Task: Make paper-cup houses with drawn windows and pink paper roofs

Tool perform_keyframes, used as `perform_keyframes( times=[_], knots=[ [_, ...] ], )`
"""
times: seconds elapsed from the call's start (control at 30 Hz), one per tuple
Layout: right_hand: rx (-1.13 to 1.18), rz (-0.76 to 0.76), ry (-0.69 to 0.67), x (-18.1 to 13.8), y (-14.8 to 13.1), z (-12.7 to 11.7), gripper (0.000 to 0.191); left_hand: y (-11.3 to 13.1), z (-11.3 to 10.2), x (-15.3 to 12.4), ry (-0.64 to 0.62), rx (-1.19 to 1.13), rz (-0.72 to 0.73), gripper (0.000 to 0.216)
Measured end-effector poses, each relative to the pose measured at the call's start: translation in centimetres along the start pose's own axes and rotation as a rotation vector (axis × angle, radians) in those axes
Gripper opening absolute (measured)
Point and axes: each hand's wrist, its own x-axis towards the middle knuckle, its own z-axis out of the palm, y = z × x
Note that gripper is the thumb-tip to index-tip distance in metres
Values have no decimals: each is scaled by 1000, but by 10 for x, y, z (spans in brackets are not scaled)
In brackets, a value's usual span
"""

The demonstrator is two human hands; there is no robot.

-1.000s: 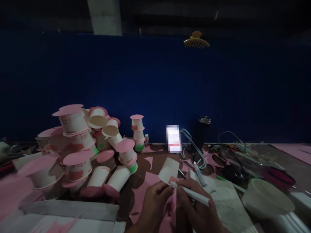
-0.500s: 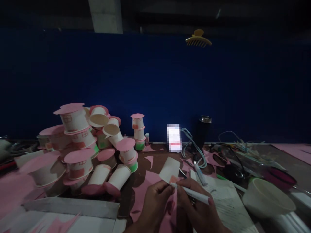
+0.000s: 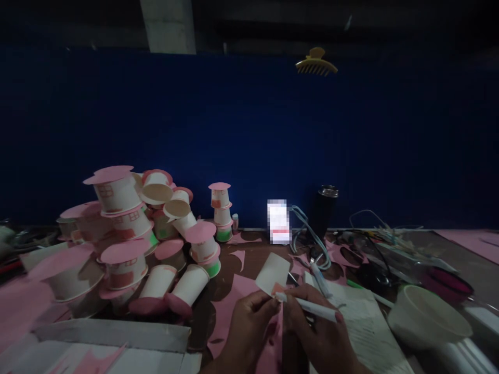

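My left hand [image 3: 249, 322] pinches the near edge of a small white paper cup [image 3: 273, 272], which lies tilted on its side in front of me. An orange-pink coloured patch [image 3: 278, 288] shows on the cup's wall, close to my fingertips. In my right hand [image 3: 319, 322] is a white marker pen [image 3: 314, 307], held in a writing grip with its tip at the patch. Beneath both hands spreads a pink paper sheet [image 3: 234, 311] with cut edges.
To the left are stacked paper cups [image 3: 125, 223] with pink paper discs. A white box [image 3: 117, 332] stands front left. A lit phone [image 3: 278, 222], a black bottle [image 3: 326, 208], cables, printed paper [image 3: 362, 317] and a pale bowl [image 3: 427, 317] lie ahead and right.
The marker's tip has shifted slightly at the coloured patch. Both hands keep their grips and the cup stays almost in place; the view has moved a little.
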Motion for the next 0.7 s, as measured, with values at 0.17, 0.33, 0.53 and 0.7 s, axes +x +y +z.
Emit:
perform_keyframes(
  times=[0.17, 0.33, 0.53, 0.7],
  knots=[
    [25, 62, 13, -1, 3, -1, 11, -4, 0, 2, -36, -29, 34, 27],
    [-1, 53, 48, -4, 5, -1, 11, -13, -2, 7, 25, -6, 35, 30],
    [10, 79, 30, -4, 10, 0, 10, -15, -4, 8, -28, 19, 69, 30],
    [9, 87, 27, -4, 10, 0, 12, -13, -3, 6, -25, -7, 52, 29]
  ],
)
